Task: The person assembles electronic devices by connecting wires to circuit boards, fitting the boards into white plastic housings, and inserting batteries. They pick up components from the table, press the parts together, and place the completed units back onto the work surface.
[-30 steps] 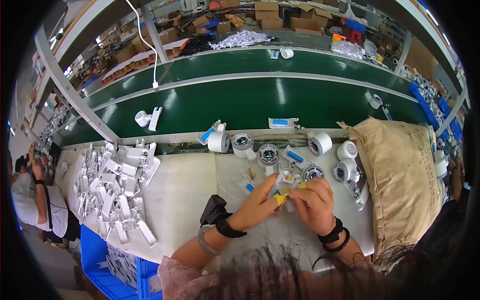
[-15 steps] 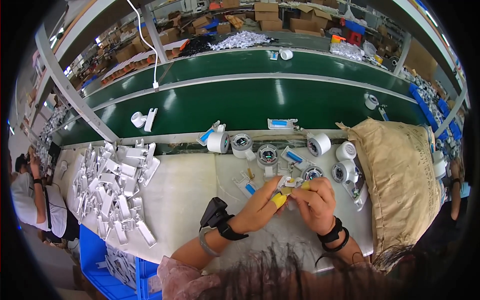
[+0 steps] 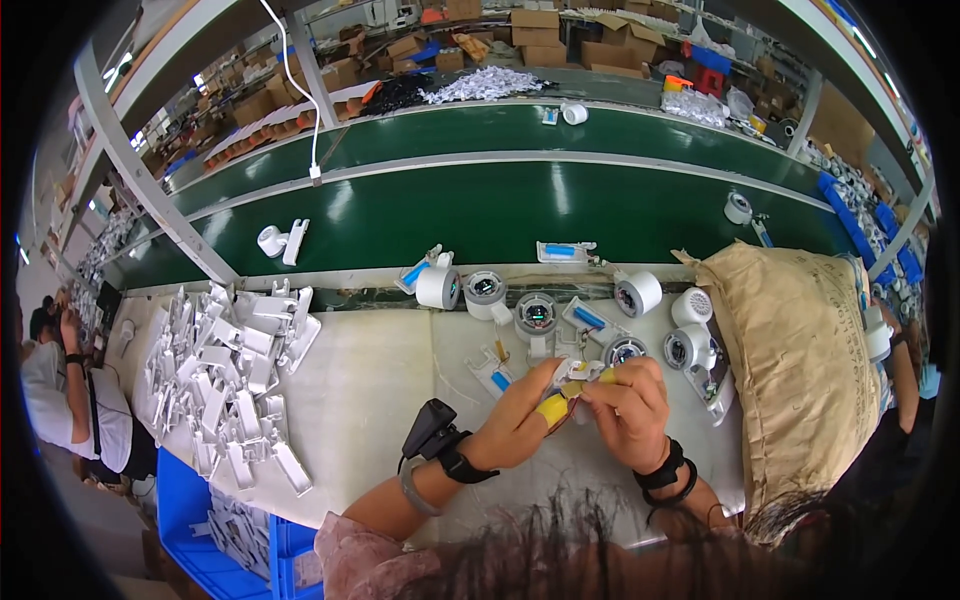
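My left hand [image 3: 512, 425] is closed, thumb and fingers pinching a small white plastic part [image 3: 572, 368] with thin wires near it. My right hand [image 3: 632, 412] meets it from the other side, its fingertips pressed together on the same part. Yellow coverings [image 3: 553, 409] show at the fingertips, and fingers hide much of the part. Just beyond the hands lie round white housings [image 3: 536, 314] with circuit boards inside. Among them are white handle shells [image 3: 588, 316] holding blue cells, one of them [image 3: 494, 379] close to my left fingers.
White plastic shells [image 3: 225, 365] are heaped on the table's left, above a blue bin [image 3: 190, 510]. A brown sack [image 3: 795, 350] stands at the right. Beyond the table runs a green conveyor [image 3: 420, 205] carrying several units. A white cable [image 3: 300, 80] hangs overhead. Other people work at both sides.
Both hands stay on the white part, with only small finger shifts. Units on the near conveyor have slid slightly left. The person at the right has moved an arm.
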The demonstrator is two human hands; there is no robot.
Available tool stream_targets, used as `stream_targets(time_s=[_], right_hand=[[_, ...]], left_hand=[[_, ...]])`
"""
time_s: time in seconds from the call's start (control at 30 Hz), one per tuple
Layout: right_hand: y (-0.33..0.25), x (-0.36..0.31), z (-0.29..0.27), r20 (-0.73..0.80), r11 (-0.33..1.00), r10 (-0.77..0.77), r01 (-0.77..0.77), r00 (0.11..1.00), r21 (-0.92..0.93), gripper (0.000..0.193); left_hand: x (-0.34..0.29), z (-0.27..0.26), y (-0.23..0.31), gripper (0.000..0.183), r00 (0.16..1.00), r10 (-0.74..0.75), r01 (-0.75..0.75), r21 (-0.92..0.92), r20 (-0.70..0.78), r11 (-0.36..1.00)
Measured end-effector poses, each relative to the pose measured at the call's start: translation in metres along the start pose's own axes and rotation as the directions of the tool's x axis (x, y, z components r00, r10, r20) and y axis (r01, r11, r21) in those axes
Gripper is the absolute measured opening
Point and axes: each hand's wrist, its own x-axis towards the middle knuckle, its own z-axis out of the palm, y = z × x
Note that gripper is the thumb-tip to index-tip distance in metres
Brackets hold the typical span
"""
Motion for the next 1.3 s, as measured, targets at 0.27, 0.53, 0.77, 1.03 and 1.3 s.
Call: stream_targets(time_s=[0.27,0.53,0.77,1.03,1.3], right_hand=[[-0.002,0.003,-0.002,0.022,0.999,0.026,-0.026,0.999,0.023,0.026],[0.001,0.002,0.002,-0.023,0.999,0.032,-0.032,0.999,0.002,0.030],[-0.002,0.000,0.005,-0.020,0.999,0.040,-0.040,0.999,-0.018,0.030],[0.000,0.002,0.006,0.022,0.998,0.013,-0.011,1.000,-0.056,0.032],[0.004,0.001,0.004,0.033,0.999,-0.031,0.031,0.999,0.012,0.030]], left_hand=[[0.000,0.003,0.000,0.045,0.996,0.084,-0.083,0.032,-0.027,0.996],[-0.001,0.004,-0.010,0.044,0.994,0.084,-0.064,0.259,-0.067,0.964],[-0.001,0.011,0.003,0.036,0.988,-0.090,0.108,0.142,-0.126,0.984],[0.000,0.009,-0.010,0.030,0.991,-0.051,0.084,0.274,-0.126,0.958],[0.000,0.012,-0.010,0.025,0.989,-0.104,0.115,0.101,-0.105,0.988]])
